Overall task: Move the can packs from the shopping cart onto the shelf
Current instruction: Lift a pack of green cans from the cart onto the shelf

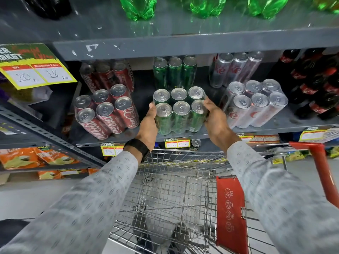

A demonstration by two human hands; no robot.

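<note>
A shrink-wrapped pack of green cans point(180, 111) rests on the grey shelf point(286, 123), near its front edge. My left hand point(149, 122) grips the pack's left side and my right hand point(215, 118) grips its right side. Another green can pack point(174, 73) stands behind it. A red cola can pack point(108, 114) sits to the left on the same shelf, and a silver can pack point(256, 103) to the right. The wire shopping cart point(174, 195) stands below my arms, its basket showing no packs.
More red point(108, 74) and silver point(236, 68) can packs stand at the shelf's back. Dark cola bottles point(315, 85) fill the right end. Green bottles point(139, 8) stand on the shelf above. The cart's red handle point(319, 167) is at the right. Snack bags point(36, 158) lie lower left.
</note>
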